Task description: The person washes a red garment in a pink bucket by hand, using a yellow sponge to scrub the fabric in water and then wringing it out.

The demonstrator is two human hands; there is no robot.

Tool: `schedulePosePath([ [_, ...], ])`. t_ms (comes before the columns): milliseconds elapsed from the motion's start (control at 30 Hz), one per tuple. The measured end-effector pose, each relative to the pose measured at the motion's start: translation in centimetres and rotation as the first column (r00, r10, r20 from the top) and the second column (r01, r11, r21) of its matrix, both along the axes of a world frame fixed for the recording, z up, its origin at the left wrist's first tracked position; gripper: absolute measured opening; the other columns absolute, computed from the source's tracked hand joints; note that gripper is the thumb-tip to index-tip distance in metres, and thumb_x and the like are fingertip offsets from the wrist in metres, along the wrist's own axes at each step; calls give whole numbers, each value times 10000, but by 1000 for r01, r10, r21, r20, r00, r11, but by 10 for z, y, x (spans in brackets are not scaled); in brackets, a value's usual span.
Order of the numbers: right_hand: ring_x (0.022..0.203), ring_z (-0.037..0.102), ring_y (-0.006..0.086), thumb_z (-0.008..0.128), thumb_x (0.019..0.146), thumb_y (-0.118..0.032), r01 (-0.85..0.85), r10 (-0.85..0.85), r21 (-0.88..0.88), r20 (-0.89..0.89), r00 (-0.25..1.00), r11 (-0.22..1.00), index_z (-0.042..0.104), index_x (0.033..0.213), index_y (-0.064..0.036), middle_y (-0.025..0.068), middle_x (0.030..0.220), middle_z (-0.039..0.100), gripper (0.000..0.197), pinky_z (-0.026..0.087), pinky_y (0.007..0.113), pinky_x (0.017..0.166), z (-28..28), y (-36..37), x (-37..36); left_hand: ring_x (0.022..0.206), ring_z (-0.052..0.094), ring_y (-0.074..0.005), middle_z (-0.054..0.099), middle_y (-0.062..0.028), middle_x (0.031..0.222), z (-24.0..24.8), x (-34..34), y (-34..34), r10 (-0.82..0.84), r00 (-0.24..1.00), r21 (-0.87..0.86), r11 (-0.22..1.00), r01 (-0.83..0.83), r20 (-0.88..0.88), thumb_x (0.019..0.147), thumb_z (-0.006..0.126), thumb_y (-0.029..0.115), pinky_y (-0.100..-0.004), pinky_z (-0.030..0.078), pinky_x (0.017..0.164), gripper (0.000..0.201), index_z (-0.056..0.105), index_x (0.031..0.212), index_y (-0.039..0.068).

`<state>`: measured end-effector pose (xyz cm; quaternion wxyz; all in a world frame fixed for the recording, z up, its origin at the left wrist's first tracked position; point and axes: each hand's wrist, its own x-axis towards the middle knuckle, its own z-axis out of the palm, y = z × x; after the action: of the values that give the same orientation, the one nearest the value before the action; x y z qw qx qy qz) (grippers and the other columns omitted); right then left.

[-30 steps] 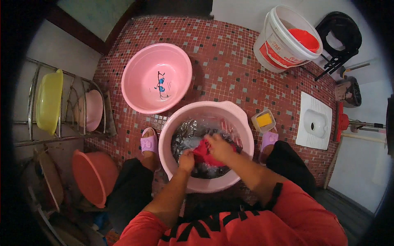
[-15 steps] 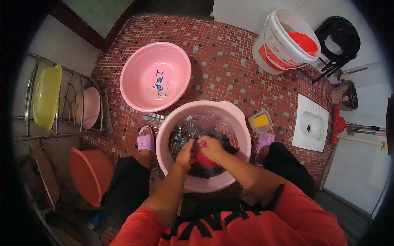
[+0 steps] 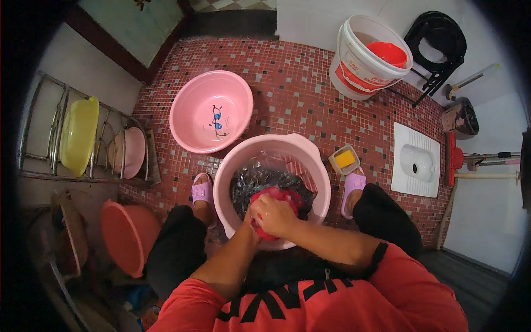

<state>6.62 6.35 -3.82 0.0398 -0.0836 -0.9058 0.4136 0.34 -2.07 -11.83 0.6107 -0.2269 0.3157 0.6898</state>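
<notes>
Over the near side of a large pink tub (image 3: 225, 166), both of my hands are closed on a wet red cloth (image 3: 282, 195). My right hand (image 3: 275, 216) lies across the cloth with its fingers bent. Close against it is my left hand (image 3: 252, 222), partly covered by the right one. Folds of the red cloth show above and below my hands. Under them, dark wet clothes (image 3: 243, 185) lie in water, with a striped reddish piece (image 3: 295, 166) near the far right wall of the tub.
An unfilled-looking pink basin (image 3: 191, 119) stands beyond the tub. Right of the tub is a small container (image 3: 333, 161) with a yellow block (image 3: 345, 159). Further right are a white bucket (image 3: 354, 77) and a squat toilet (image 3: 406, 180). A metal rack (image 3: 52, 138) and orange-red basin (image 3: 124, 238) flank the left.
My hands have come closer together and shifted slightly nearer to me. More of the red cloth is now bunched up around them. The whole view has tilted a little.
</notes>
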Motion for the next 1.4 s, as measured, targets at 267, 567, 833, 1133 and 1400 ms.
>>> schedulePosePath([
  [267,796,568,347,537,801,-135,255,-262,-199,-10,965,946,525,831,-46,154,809,584,95,444,419,682,-34,65,0,1009,558,-259,561,-129,1125,46,15,10,-63,991,-185,982,41,-115,914,357,365,-428,444,892,418,504,1146,50],
  [567,907,583,292,560,813,-166,-148,152,-294,-9,988,944,554,998,-51,157,950,605,217,442,346,811,36,77,5,1042,508,-295,517,-191,1098,36,7,-20,-868,-119,-862,494,-111,-482,763,517,122,-361,386,907,449,420,1189,19],
  [833,933,561,310,550,825,-136,-361,350,-141,-99,932,922,533,1038,-37,150,998,585,235,427,345,837,109,64,13,889,529,-129,565,-69,996,158,2,-5,-343,117,-300,911,283,-932,669,567,7,-269,438,786,499,472,1159,21],
  [1133,901,572,346,572,832,-238,-114,115,15,-118,986,993,540,1053,-50,187,973,595,292,452,375,796,119,80,37,721,593,-184,624,-122,785,187,3,-22,-566,25,-560,820,116,-824,724,669,243,-309,474,680,312,599,910,4],
  [1400,884,584,334,557,841,-255,-1,1,55,15,1000,999,549,1040,-57,191,943,603,281,455,365,782,103,99,31,771,609,-285,625,-167,806,188,-22,-30,-645,-188,-668,736,108,-741,750,642,260,-375,469,709,314,582,912,-2],
])
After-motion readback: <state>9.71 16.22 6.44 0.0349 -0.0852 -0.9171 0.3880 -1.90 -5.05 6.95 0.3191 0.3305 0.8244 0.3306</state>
